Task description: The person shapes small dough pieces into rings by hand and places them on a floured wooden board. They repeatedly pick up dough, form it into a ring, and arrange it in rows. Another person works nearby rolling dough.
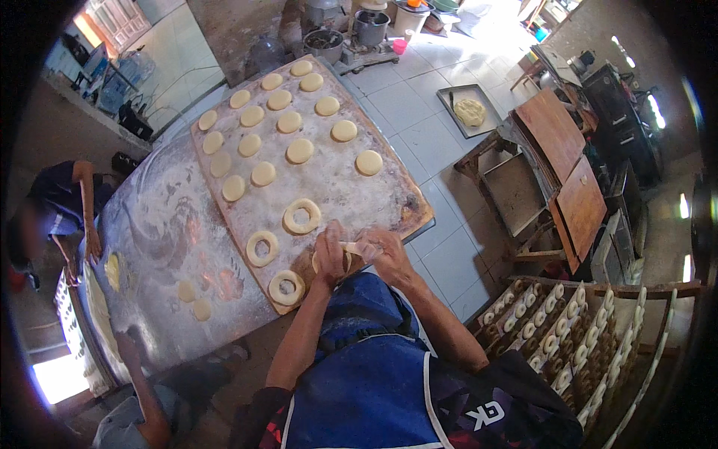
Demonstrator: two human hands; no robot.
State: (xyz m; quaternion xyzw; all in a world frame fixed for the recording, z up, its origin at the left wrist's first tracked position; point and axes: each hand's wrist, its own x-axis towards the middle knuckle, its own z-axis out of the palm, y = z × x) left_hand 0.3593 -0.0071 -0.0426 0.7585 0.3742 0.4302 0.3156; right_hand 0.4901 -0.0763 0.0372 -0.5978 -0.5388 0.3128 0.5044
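At the near edge of a floured wooden board (336, 176), my left hand (327, 253) and my right hand (381, 251) are close together, fingers bent. A pale piece of dough (349, 247) is stretched between them, both hands closed on it; its full shape is hidden by my fingers. Part of another dough ring shows below my left hand. Just left lie dough rings, one higher up (301, 216), one at the board's left edge (262, 248) and one near the corner (286, 287). Farther up the board sit several flat dough rounds (300, 150) without holes.
A floured metal table (161, 247) adjoins the board on the left, where other people's arms (134, 352) reach in. Racks of dough rings (553, 333) stand at the lower right. A tray with dough (470, 112) lies on the tiled floor, near a wooden stand (550, 142).
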